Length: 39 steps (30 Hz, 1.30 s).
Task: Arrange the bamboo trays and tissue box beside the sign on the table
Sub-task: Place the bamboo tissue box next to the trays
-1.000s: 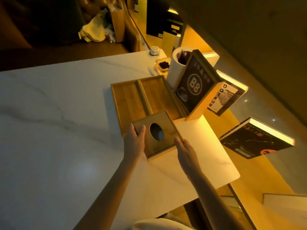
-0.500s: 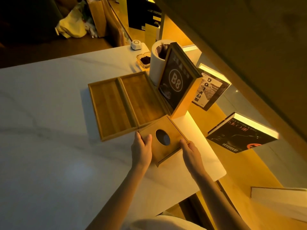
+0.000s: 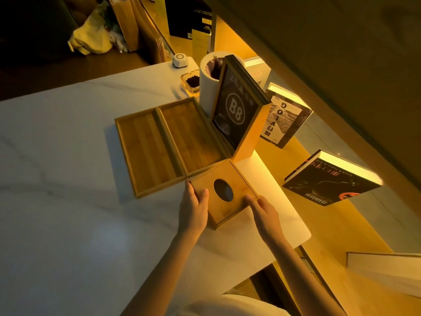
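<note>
Two shallow bamboo trays lie side by side on the white marble table (image 3: 57, 201): the left tray (image 3: 145, 151) and the right tray (image 3: 191, 137), which touches the base of the upright "B8" sign (image 3: 237, 112). A square bamboo tissue box (image 3: 224, 192) with an oval hole in its lid stands at the trays' near corner, just in front of the sign. My left hand (image 3: 193, 208) grips the box's left side and my right hand (image 3: 264, 210) holds its right near corner.
Behind the sign stand a white cylindrical bin (image 3: 210, 85), a glass ashtray (image 3: 190, 80) and a small white call button (image 3: 180, 60). Books (image 3: 328, 181) sit on a lit shelf past the table's right edge.
Both hands have slid the tissue box away from me and to the right, up against the trays' near corner and close to the sign. The camera view shifted as well.
</note>
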Each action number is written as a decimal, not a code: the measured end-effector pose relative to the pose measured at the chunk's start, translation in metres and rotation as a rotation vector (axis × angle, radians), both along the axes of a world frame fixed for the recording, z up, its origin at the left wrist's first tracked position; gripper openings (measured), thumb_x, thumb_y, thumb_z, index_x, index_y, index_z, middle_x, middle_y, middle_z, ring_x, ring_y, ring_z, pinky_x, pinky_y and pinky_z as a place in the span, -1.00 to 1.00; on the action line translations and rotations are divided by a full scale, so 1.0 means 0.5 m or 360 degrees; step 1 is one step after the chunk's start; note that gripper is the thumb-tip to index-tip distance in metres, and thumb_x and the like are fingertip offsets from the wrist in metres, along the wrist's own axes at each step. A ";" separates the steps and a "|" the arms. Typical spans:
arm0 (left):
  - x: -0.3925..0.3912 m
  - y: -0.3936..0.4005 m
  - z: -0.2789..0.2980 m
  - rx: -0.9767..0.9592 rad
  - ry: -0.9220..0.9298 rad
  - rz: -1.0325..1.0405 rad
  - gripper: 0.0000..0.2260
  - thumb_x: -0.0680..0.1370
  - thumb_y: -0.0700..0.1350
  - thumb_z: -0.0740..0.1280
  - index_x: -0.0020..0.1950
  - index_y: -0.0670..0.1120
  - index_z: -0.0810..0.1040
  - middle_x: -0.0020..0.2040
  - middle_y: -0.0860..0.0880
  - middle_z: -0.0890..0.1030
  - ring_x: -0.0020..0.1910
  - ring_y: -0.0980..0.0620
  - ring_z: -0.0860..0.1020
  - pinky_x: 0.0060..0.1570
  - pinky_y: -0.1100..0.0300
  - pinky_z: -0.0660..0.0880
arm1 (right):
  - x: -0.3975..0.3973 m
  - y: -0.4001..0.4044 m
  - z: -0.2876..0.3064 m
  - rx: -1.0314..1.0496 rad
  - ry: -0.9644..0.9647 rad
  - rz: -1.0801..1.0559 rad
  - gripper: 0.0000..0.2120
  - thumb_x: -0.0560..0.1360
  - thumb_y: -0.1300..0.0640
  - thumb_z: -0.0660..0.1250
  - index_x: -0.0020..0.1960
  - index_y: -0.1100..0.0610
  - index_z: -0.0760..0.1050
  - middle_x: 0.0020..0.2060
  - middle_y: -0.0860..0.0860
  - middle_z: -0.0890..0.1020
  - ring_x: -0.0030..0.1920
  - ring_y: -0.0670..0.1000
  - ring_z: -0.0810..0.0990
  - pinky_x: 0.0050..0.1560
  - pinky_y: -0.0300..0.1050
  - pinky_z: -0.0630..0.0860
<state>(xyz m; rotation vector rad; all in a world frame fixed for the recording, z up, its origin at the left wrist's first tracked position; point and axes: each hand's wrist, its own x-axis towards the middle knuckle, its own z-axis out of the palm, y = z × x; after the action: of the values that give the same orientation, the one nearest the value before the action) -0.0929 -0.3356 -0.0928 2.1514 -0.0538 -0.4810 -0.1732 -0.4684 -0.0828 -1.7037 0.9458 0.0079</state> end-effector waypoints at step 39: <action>0.011 0.089 -0.024 0.0564 -0.0687 -0.1031 -0.32 0.36 0.39 -0.30 0.37 0.06 -0.33 0.45 0.05 -0.27 0.46 0.08 -0.22 0.39 0.17 -0.14 | -0.023 0.111 -0.032 -0.1561 0.0203 0.0632 -0.35 0.52 -0.24 -0.12 0.45 0.14 0.11 0.43 0.07 0.07 0.46 0.11 0.01 0.49 0.08 -0.26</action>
<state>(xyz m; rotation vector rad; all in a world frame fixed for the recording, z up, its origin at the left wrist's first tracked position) -0.0873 -0.2909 -0.1049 2.5324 -0.9931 -0.3932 -0.1845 -0.4132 -0.0988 -2.8085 0.7149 -0.1016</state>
